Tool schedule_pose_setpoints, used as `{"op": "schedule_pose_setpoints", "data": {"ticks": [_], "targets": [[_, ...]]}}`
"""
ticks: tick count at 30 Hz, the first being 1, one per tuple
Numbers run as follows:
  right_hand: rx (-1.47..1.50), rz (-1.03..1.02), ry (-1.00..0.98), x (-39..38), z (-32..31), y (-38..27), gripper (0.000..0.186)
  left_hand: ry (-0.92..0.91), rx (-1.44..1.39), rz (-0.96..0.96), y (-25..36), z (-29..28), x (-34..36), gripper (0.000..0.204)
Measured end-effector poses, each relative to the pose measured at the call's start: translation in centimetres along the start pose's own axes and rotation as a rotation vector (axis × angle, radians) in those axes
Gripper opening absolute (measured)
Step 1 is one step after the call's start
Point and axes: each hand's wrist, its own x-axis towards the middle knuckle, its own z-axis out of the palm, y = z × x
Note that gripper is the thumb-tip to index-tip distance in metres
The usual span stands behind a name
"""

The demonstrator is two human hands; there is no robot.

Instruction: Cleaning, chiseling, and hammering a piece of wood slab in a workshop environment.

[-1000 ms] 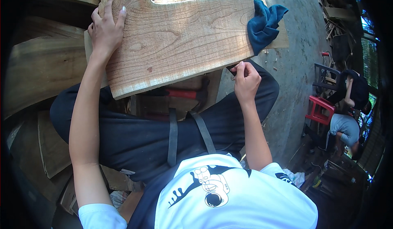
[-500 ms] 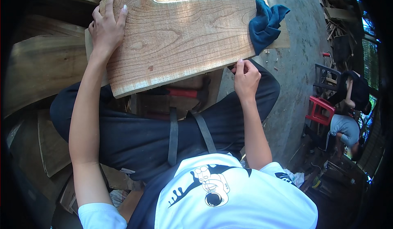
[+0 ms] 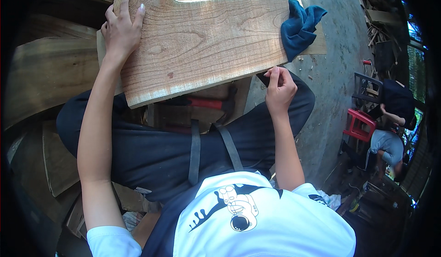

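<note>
A thick wooden board (image 3: 206, 41) with wavy grain and a notch in its far edge lies across in front of me. My left hand (image 3: 123, 31) lies on the board's left end, fingers spread over the top face. Just off the near edge, towards the right end, is my right hand (image 3: 281, 89), closed in a pinch. A small dark flat piece (image 3: 263, 78) sticks out from its fingers; what it is made of I cannot tell. Over the board's right end hangs a crumpled dark teal cloth (image 3: 301, 30).
A hammer with a red and black handle (image 3: 204, 103) lies below the board, between my legs. Large wooden slabs (image 3: 50, 75) are stacked at left. Off to the right, two people bend near a red plastic stool (image 3: 359, 125) and a dark stool (image 3: 367, 87).
My right hand has shifted slightly right, away from the board's near edge, and more of the dark piece shows. My left hand stays on the board.
</note>
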Motion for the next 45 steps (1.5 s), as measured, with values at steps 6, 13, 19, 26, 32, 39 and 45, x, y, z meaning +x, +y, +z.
{"op": "schedule_pose_setpoints", "data": {"ticks": [6,13,19,26,32,39,45], "targets": [[0.187,0.223,-0.407,-3.2,0.6,-2.7,0.039,-0.003,-0.005,0.003,0.0,0.1,-0.1,0.07],[0.268,0.306,-0.496,-3.9,3.0,-5.0,0.033,-0.003,-0.026,0.0,0.0,0.0,-0.2,0.07],[0.176,0.093,-0.44,-4.1,3.0,-4.5,0.028,0.012,-0.022,0.008,-0.1,0.0,-0.2,0.07],[0.015,-0.081,-0.653,-6.9,1.9,-3.1,0.016,-0.008,-0.024,-0.003,0.0,0.1,0.0,0.069],[-0.274,-0.037,-0.671,-4.5,-0.9,-3.0,0.026,-0.015,-0.014,-0.004,0.2,-0.1,-0.2,0.069],[-0.19,-0.149,0.119,9.8,-5.7,-4.0,0.047,-0.026,-0.01,-0.041,-0.6,-0.9,-0.5,0.068],[-0.593,-0.087,0.214,15.0,1.2,6.8,0.08,0.023,-0.013,0.005,0.7,-0.1,-0.5,0.067]]}}
